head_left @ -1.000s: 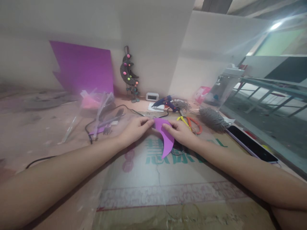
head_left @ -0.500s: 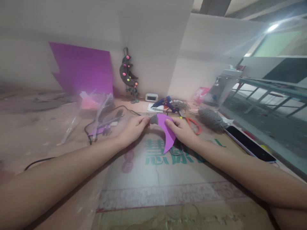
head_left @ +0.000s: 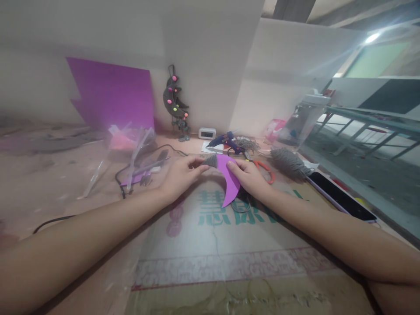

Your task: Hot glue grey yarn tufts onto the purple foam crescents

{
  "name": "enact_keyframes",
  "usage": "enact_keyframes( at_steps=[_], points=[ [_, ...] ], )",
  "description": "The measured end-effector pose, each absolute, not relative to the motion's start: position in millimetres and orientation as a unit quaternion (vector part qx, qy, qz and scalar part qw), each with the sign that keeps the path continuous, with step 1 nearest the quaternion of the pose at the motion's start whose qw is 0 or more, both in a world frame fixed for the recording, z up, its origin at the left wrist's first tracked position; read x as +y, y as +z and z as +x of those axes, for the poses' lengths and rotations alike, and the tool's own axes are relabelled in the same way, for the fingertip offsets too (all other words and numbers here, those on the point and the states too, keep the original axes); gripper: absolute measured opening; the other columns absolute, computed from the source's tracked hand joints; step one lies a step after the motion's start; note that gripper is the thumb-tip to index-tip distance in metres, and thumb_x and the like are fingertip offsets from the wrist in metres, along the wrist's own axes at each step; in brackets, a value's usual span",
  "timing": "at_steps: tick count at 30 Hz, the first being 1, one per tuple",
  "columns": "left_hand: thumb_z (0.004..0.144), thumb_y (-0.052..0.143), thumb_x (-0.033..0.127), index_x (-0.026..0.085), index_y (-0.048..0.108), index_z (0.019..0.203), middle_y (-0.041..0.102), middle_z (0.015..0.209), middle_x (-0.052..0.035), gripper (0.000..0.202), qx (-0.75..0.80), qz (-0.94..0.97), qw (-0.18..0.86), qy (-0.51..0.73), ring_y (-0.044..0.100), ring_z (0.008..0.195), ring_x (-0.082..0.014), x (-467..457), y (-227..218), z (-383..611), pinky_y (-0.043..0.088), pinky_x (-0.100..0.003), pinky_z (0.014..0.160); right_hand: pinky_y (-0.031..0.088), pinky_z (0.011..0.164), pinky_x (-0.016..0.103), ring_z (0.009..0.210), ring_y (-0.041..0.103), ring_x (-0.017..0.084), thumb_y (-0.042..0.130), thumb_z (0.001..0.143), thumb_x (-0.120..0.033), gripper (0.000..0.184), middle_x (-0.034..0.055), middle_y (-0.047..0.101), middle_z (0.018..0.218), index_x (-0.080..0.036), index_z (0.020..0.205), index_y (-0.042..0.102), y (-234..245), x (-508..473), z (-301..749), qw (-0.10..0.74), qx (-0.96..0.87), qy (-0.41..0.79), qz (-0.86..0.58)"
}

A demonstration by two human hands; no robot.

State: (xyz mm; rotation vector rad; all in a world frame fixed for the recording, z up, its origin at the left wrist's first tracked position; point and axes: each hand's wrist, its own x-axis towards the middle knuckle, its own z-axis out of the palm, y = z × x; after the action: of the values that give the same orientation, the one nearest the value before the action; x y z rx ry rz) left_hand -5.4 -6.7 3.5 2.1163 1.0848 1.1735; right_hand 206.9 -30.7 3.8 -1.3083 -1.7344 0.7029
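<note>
Both my hands hold a purple foam crescent (head_left: 228, 183) over a flattened cardboard sheet (head_left: 229, 245). My left hand (head_left: 182, 175) pinches its upper tip, which is wrapped in grey yarn (head_left: 210, 161). My right hand (head_left: 251, 177) grips the crescent's outer edge, fingers curled over it. The lower tip points down toward green print on the cardboard.
Behind the hands lie a blue glue gun (head_left: 225, 141), orange-handled scissors (head_left: 265, 171), a bundle of grey yarn (head_left: 288, 162) and a phone (head_left: 341, 195). A purple foam sheet (head_left: 113, 94), a decorated dark moon (head_left: 175, 103) and a small clock (head_left: 207, 133) stand by the wall. Plastic bags and a cable lie left.
The crescent has turned slightly and its yarn-wrapped tip now shows at my left fingers. Both hands have shifted a little upward.
</note>
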Motion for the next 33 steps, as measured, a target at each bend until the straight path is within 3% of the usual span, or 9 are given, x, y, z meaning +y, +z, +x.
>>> enact_keyframes(
  at_steps=[3,8,12,19,25,28,33],
  points=[
    [0.082,0.059,0.035,0.018,0.072,0.092,0.072,0.087,-0.0035,0.023,0.398,0.772,0.258,0.424,0.062,0.075,-0.0175,-5.0,1.6,-6.1,0.047,-0.029,0.072,0.033,0.049,0.023,0.057,0.045,0.013,0.047,0.086,-0.052,0.040,-0.0003,0.053,0.064,-0.016,0.075,0.060,2.7,-30.0,207.6,0.416,-0.690,0.283,-0.521],
    [0.084,0.056,0.029,0.023,0.067,0.112,0.072,0.104,-0.0032,0.031,0.377,0.778,0.271,0.422,0.064,0.086,-0.0185,-2.5,1.3,-6.2,0.047,-0.030,0.079,0.036,0.052,0.023,0.059,0.047,0.013,0.050,0.084,-0.053,0.039,0.0002,0.057,0.068,-0.016,0.083,0.063,2.3,-29.0,207.9,0.440,-0.665,0.311,-0.518],
    [0.084,0.056,0.028,0.022,0.071,0.105,0.072,0.103,-0.0032,0.026,0.387,0.759,0.284,0.440,0.064,0.090,-0.0201,-2.7,1.1,-5.5,0.047,-0.031,0.083,0.035,0.051,0.023,0.057,0.046,0.013,0.051,0.083,-0.055,0.041,-0.0004,0.055,0.066,-0.016,0.081,0.063,2.8,-28.6,207.5,0.442,-0.658,0.313,-0.524],
    [0.083,0.056,0.034,0.019,0.073,0.087,0.073,0.083,-0.0034,0.023,0.415,0.746,0.299,0.426,0.063,0.075,-0.0193,-3.4,-0.4,-7.3,0.048,-0.029,0.068,0.034,0.049,0.024,0.055,0.045,0.013,0.049,0.083,-0.055,0.040,-0.0007,0.054,0.063,-0.017,0.078,0.061,3.4,-29.7,206.8,0.432,-0.664,0.308,-0.528],
    [0.087,0.052,0.035,0.017,0.064,0.095,0.069,0.092,-0.0041,0.023,0.397,0.728,0.306,0.468,0.061,0.083,-0.0173,0.6,-2.6,-7.0,0.045,-0.027,0.074,0.036,0.049,0.024,0.054,0.046,0.012,0.049,0.086,-0.047,0.032,-0.0014,0.055,0.065,-0.017,0.089,0.060,6.9,-32.6,203.4,0.435,-0.678,0.283,-0.521],
    [0.089,0.048,0.038,0.016,0.060,0.090,0.065,0.087,-0.0029,0.024,0.399,0.720,0.292,0.487,0.058,0.079,-0.0151,1.6,-2.9,-7.5,0.043,-0.026,0.074,0.035,0.046,0.023,0.049,0.047,0.012,0.053,0.084,-0.042,0.025,-0.0027,0.056,0.063,-0.019,0.094,0.058,7.2,-33.1,202.6,0.426,-0.681,0.295,-0.518],
    [0.090,0.046,0.046,0.017,0.053,0.087,0.056,0.076,-0.0005,0.030,0.383,0.711,0.312,0.500,0.054,0.074,-0.0135,0.5,-2.4,-7.5,0.043,-0.024,0.071,0.040,0.052,0.024,0.057,0.053,0.013,0.055,0.084,-0.032,0.014,-0.0015,0.060,0.074,-0.022,0.092,0.051,6.8,-33.9,205.0,0.443,-0.709,0.218,-0.504]
  ],
)
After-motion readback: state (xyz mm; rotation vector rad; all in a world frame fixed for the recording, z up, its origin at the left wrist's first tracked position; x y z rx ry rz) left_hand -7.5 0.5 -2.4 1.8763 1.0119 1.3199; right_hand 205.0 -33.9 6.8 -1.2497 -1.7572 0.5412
